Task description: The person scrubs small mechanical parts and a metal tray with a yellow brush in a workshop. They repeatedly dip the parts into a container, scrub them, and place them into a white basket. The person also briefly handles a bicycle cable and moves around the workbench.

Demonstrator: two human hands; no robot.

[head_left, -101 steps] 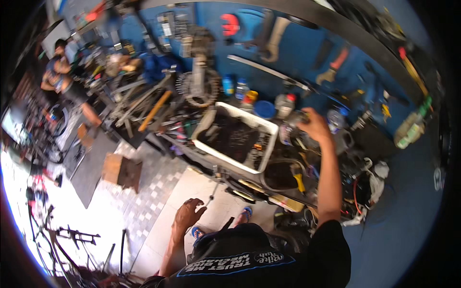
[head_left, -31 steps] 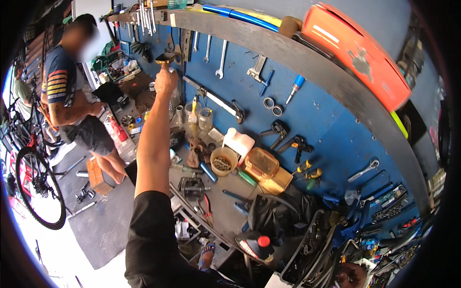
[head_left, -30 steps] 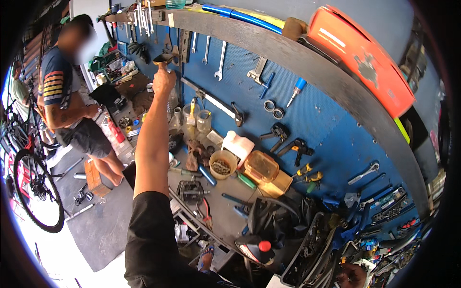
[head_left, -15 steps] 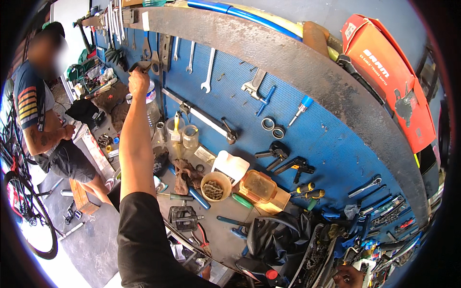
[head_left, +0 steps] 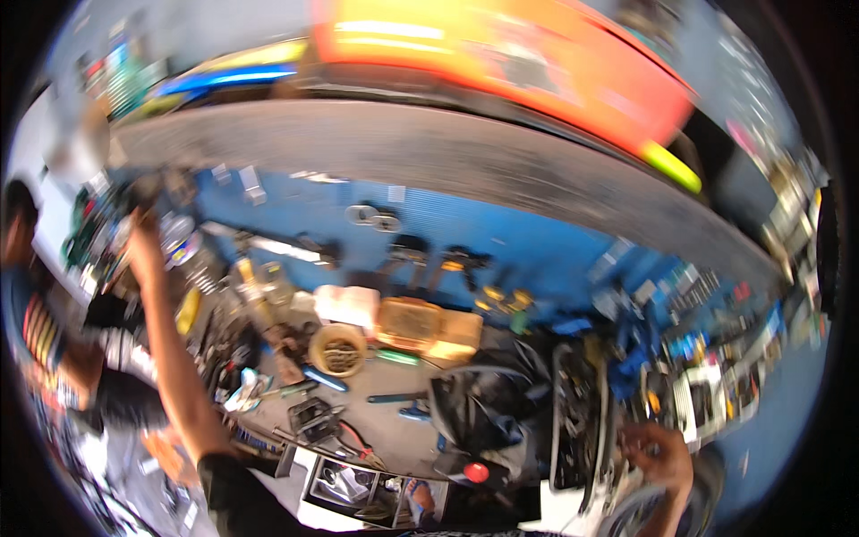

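My left arm reaches out to the far left, and the left hand [head_left: 143,240] is raised at the wall end of the bench. Its fingers look closed around a dark piece [head_left: 143,190], too smeared to name. A clear plastic bottle [head_left: 192,255] stands close to that hand. At the lower right is my right hand [head_left: 660,455], its fingers bent and blurred. It hovers beside a long black tray [head_left: 580,416] full of dark parts. Whether those fingers hold anything is not visible.
A tub of small parts [head_left: 339,351], a pedal [head_left: 313,417], red-handled pliers [head_left: 356,440] and a black bag [head_left: 488,394] lie on the bench. A thick shelf [head_left: 429,143] carrying an orange box [head_left: 501,54] crosses above. A person [head_left: 54,331] stands at left.
The view has swung to the right and blurred. My left hand now appears lower and farther left, still raised. More of my right hand and its forearm has come into sight.
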